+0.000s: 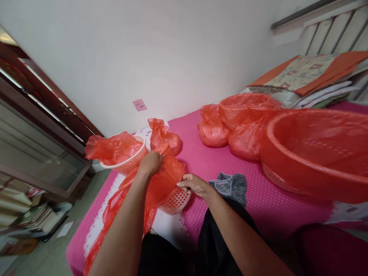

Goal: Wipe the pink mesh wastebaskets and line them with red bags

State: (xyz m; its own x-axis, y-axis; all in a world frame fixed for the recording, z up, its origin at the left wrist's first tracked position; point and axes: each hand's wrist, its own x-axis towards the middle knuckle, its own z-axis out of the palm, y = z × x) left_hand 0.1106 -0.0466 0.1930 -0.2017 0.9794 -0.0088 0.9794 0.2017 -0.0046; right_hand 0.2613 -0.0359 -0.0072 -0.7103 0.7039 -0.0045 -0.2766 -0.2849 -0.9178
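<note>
A small pink perforated basket (175,201) lies on the pink bedspread (201,153) in front of me, half wrapped in a red plastic bag (161,180). My left hand (150,164) is closed on the bag's upper part. My right hand (194,184) pinches the bag against the basket's rim. Loose red plastic (107,218) trails down toward my lap.
A second small basket (126,163) lined with red plastic sits behind to the left. Several larger red-lined baskets (313,149) fill the right side. A grey cloth (230,186) lies by my right wrist. Folded bedding (304,76) is at the back, a dark cabinet (37,142) at the left.
</note>
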